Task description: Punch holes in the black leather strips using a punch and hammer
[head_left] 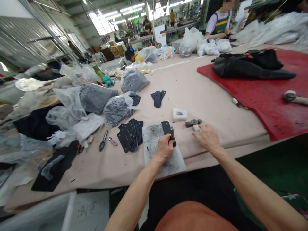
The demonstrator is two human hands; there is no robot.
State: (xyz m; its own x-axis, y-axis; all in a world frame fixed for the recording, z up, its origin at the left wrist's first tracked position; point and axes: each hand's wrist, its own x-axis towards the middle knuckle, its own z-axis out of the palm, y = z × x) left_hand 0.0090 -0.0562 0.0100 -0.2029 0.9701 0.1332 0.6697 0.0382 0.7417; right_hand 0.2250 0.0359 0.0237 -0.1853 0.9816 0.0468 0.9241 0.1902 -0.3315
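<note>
Pale-covered bench [211,93]. Left hand [165,147] is clamped on metal tool [172,130], over dark piece [165,126] on scuffed board [152,138]; best kept square, fingers below its top. Right hand [209,137] touches hammer [190,123], closure unclear.

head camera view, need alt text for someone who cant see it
The left hand holds a metal punch upright on a dark piece on a scuffed white board; the right hand is at a hammer. More dark pieces lie left of the board.
</note>
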